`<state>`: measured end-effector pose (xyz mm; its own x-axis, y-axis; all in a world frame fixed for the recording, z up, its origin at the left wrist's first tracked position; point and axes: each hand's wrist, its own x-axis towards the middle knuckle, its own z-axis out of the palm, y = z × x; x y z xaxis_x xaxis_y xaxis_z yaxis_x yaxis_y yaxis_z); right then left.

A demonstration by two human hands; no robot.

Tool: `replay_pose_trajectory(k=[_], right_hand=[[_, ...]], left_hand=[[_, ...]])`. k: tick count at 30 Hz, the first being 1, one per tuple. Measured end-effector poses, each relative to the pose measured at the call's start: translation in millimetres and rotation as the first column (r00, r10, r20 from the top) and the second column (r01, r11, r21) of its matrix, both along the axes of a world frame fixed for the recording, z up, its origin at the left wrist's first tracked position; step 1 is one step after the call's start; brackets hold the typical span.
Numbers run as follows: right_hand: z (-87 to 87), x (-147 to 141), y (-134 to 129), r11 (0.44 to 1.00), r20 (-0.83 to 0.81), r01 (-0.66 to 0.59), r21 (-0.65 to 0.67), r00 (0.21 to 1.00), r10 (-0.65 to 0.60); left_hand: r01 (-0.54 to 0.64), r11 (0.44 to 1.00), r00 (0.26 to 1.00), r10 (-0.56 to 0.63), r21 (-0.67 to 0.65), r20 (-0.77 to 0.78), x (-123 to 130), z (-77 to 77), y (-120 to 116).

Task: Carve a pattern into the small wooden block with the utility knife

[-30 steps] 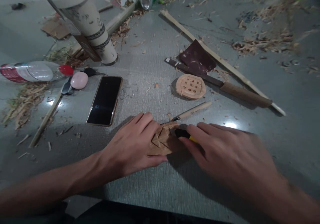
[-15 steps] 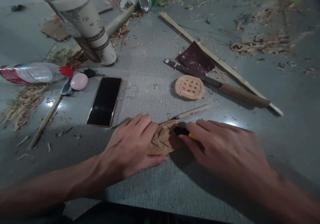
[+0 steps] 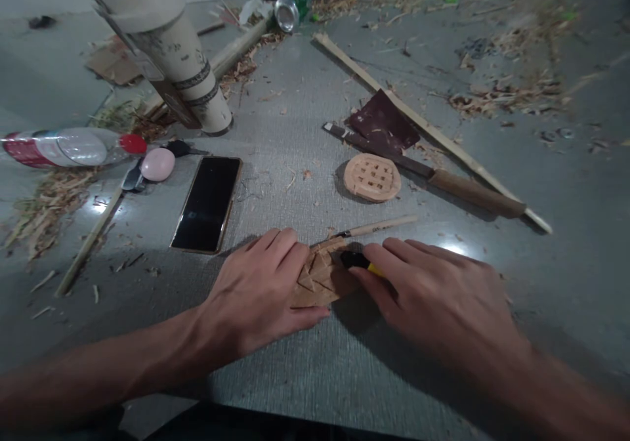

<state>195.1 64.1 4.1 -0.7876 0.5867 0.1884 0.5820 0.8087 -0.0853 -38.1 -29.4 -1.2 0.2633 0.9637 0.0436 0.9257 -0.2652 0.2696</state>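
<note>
A flat wooden piece (image 3: 322,273) with zigzag grooves cut in its face lies near the table's front. My left hand (image 3: 266,283) grips its left end, thumb along the near edge. My right hand (image 3: 428,290) is closed round a black and yellow cutter (image 3: 355,259), whose dark tip is over the right part of the wood; the blade itself cannot be made out. Just behind the wood lies a thin pale-handled tool (image 3: 381,225). Farther back is a round wooden piece (image 3: 373,177) with a grid of small holes.
A phone (image 3: 207,205) lies left of my hands, with a pink egg-shaped object (image 3: 158,165), plastic bottle (image 3: 73,147) and upright tumbler (image 3: 182,60) beyond. Behind right are a wooden-handled blade (image 3: 472,193), dark red sheet (image 3: 382,121), long stick (image 3: 418,123) and shavings.
The whole view has shifted slightly, so the table's objects appear a little lower. My right hand and the cutter have moved slightly left; my left hand keeps its grip.
</note>
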Motion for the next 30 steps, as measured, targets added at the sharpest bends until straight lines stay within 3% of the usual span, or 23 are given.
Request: replay_pose_trajectory(k=[9, 19, 25, 30], right_hand=[[-8.6, -6, -3, 0.992, 0.031, 0.087, -0.087, 0.996, -0.084], [-12.2, -1, 11, 0.976, 0.019, 0.08, -0.203, 0.997, -0.077], [-9.3, 5, 23, 0.985, 0.06, 0.116, -0.126, 0.992, -0.109], [-10.0, 7, 32, 0.995, 0.004, 0.103, -0.018, 0.995, -0.103]], left_hand=[[-0.04, 0.994, 0.999, 0.041, 0.098, -0.01, 2, -2.1, -3], [-0.043, 0.999, 0.999, 0.044, -0.013, 0.024, 4, 0.8, -5], [0.003, 0.997, 0.997, 0.003, -0.072, 0.08, 0, 0.6, 0], [0.076, 0.994, 0.988, -0.063, -0.08, 0.144, -4, -2.2, 3]])
